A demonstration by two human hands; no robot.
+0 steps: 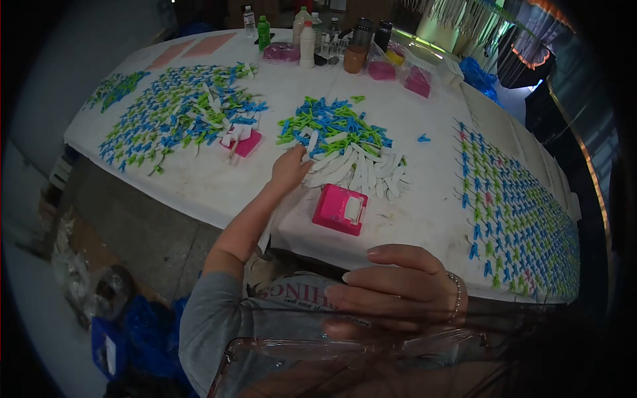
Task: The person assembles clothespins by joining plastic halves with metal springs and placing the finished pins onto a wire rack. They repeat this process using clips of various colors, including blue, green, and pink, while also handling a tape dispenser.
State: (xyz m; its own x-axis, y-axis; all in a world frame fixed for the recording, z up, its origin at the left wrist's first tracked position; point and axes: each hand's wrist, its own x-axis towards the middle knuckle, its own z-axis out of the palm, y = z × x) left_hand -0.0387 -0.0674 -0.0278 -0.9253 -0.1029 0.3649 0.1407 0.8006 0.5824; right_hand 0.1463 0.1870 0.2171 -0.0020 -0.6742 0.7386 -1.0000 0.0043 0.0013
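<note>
My left hand (pixel 290 170) reaches to the near-left edge of a middle pile on the table. Its fingers are closed around a slim white strip (pixel 312 142) that sticks up beside the fingertips. Blue and green clothespins (pixel 338 123) make up the far part of this pile, and long white strips (pixel 361 169) fan out along its near side. Close to the camera, my right hand (pixel 398 285) is raised over my lap with its fingers stretched and apart, holding nothing. A pink box with a white insert (pixel 337 209) sits at the table's near edge, between the two hands.
Clothespins in rows cover the white table (pixel 424 166) at the right (pixel 517 219) and left (pixel 159 99). A pink block (pixel 244 142) stands beside the left group. Bottles (pixel 307 45) and pink packs (pixel 381 71) line the back. Blue bags (pixel 142 325) lie on the floor.
</note>
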